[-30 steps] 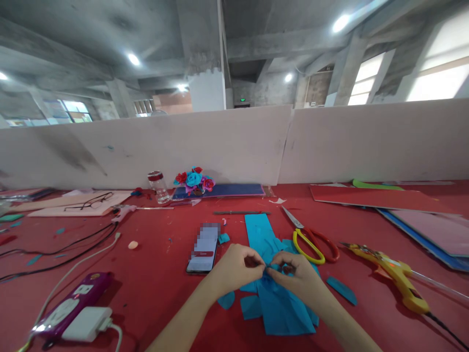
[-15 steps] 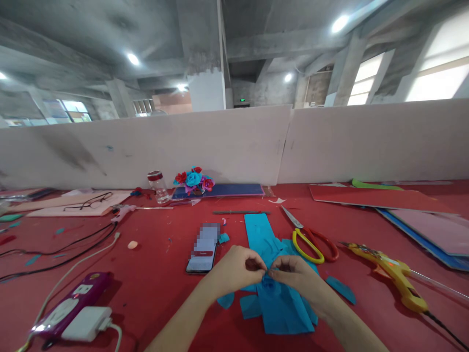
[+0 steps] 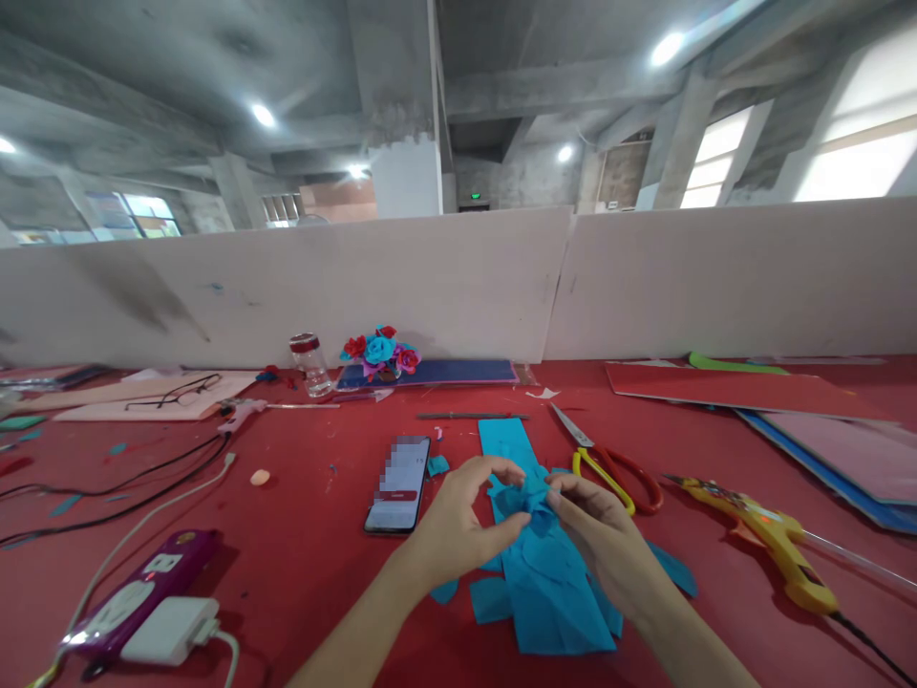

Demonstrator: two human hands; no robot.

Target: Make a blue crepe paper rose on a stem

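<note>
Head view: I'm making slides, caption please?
Right hand pinching a crumpled blue paper piece, left hand curved open beside it, red tabletop below.

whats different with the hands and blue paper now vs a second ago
The fingertips, earlier pinched close together, have parted: the left hand has opened, thumb and fingers spread, while the right hand has shifted rightward, pinching the crumpled blue piece, which now shows more fully. Whether the left still touches it is unclear. Phone, scissors and yellow glue gun stayed put.
</note>
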